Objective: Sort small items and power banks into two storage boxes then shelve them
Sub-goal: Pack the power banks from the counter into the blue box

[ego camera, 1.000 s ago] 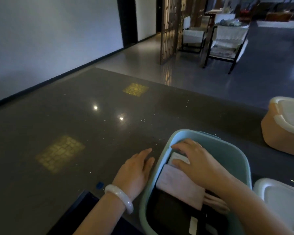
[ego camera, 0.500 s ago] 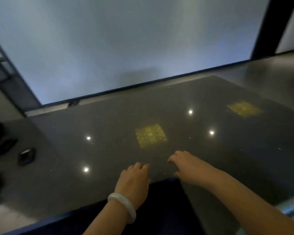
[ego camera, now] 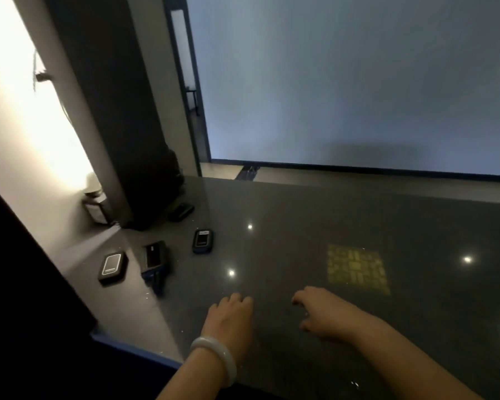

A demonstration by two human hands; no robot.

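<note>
- The left hand point(ego camera: 231, 319) hovers low over the dark counter point(ego camera: 358, 220) with its fingers loosely curled down, holding nothing; a pale bangle point(ego camera: 215, 357) sits on the wrist.
- The right hand point(ego camera: 319, 311) is just beside it, fingers spread and relaxed, also holding nothing.
- Four power banks lie well off to the left: one nearest the counter edge point(ego camera: 111, 267), one beside it point(ego camera: 155, 259), one farther in point(ego camera: 202, 241), and a dim one point(ego camera: 181, 211) by the dark pillar point(ego camera: 119, 116).

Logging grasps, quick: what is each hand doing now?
Left hand: open, fingers loosely curled, holding nothing.
Right hand: open, fingers loosely curled, holding nothing.
</note>
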